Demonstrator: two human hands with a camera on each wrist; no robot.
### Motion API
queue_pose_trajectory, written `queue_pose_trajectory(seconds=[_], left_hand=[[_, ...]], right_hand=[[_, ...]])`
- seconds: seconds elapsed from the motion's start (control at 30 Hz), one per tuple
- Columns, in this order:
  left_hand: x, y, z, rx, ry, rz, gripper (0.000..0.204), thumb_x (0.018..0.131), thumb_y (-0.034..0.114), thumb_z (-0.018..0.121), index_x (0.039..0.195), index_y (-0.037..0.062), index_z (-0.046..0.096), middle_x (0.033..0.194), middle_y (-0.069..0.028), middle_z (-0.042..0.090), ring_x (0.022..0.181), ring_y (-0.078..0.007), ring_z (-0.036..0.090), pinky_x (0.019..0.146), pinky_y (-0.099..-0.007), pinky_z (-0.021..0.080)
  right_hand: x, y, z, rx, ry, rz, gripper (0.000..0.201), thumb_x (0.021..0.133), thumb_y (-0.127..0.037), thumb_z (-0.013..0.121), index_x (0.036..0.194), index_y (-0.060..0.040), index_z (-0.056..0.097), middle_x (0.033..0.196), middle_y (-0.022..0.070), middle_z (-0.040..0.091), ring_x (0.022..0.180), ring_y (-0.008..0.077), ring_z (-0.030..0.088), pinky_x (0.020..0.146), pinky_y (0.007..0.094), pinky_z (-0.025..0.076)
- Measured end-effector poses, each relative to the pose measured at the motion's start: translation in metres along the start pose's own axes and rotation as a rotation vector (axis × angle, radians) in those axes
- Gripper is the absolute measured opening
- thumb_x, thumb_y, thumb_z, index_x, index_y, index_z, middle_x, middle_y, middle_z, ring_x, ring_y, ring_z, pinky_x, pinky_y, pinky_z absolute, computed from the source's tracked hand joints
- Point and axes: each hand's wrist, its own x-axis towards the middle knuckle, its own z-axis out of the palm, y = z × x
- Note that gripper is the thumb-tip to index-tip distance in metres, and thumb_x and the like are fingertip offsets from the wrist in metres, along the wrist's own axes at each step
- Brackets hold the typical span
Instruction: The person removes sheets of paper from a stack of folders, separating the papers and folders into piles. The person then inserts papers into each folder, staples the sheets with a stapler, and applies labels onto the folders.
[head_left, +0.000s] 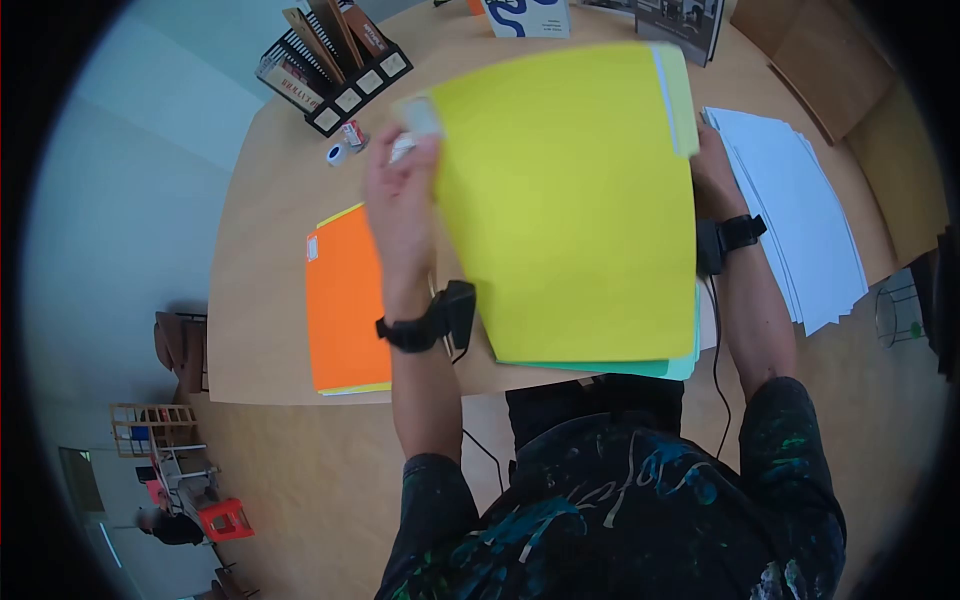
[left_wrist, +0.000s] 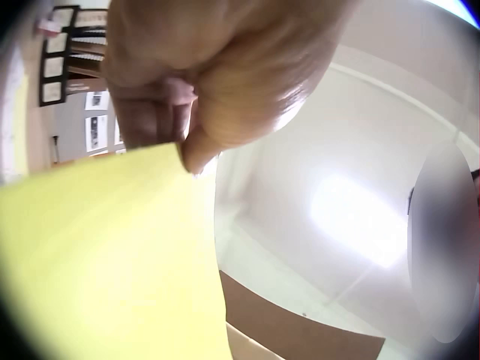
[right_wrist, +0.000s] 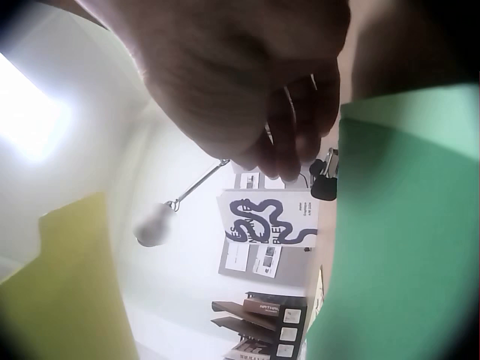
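Observation:
My left hand (head_left: 400, 205) pinches the upper left corner of a yellow folder (head_left: 570, 210), which is raised and tilted. A whitish label (head_left: 421, 116) shows at that corner, and a small white scrap (head_left: 402, 147) is at my left fingers. In the left wrist view, thumb and fingers grip the yellow sheet's edge (left_wrist: 112, 247). Under the yellow folder, a green folder (head_left: 640, 369) shows along the lower edge. My right hand (head_left: 712, 165) is partly hidden at the yellow folder's right side; in the right wrist view its fingers (right_wrist: 281, 142) extend loosely beside the green folder (right_wrist: 409, 225), gripping nothing visible.
An orange folder (head_left: 345, 300) with yellow beneath lies at left. White papers (head_left: 795, 215) are stacked at right. A black file rack (head_left: 350, 95), a tape roll (head_left: 336, 154) and a small red-and-white box (head_left: 353, 135) stand far left. Books (head_left: 680, 25) stand at the back.

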Motion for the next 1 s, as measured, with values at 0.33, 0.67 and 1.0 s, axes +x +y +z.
queue_pose_trajectory(seconds=[0.33, 0.67, 1.0], left_hand=[[0.051, 0.027, -0.215, 0.159, 0.302, -0.098, 0.039, 0.101, 0.015, 0.059, 0.137, -0.0005, 0.054, 0.12, -0.0105, 0.067, 0.104, -0.0167, 0.066, 0.086, -0.0276, 0.053], [0.039, -0.076, -0.291, 0.913, 0.23, -0.548, 0.045, 0.096, 0.028, 0.064, 0.129, -0.0028, 0.062, 0.117, -0.0118, 0.069, 0.107, -0.02, 0.065, 0.092, -0.0316, 0.05], [0.057, -0.062, -0.028, 0.74, -0.428, -0.221, 0.056, 0.097, 0.039, 0.064, 0.131, -0.004, 0.059, 0.117, -0.0157, 0.068, 0.111, -0.022, 0.063, 0.098, -0.0337, 0.047]], right_hand=[[0.006, 0.019, -0.002, -0.557, -0.203, -0.248, 0.051, 0.08, -0.029, 0.082, 0.119, 0.0011, 0.067, 0.109, 0.0154, 0.067, 0.106, 0.0264, 0.064, 0.093, 0.0364, 0.05], [0.002, 0.008, 0.001, -0.955, -0.021, -0.179, 0.075, 0.073, -0.05, 0.083, 0.127, -0.0023, 0.059, 0.116, 0.0209, 0.065, 0.111, 0.0338, 0.063, 0.096, 0.0411, 0.05], [-0.005, -0.008, 0.012, -0.54, -0.073, -0.187, 0.036, 0.079, -0.025, 0.085, 0.096, 0.0018, 0.068, 0.088, 0.0088, 0.068, 0.079, 0.0169, 0.066, 0.069, 0.0299, 0.054]])
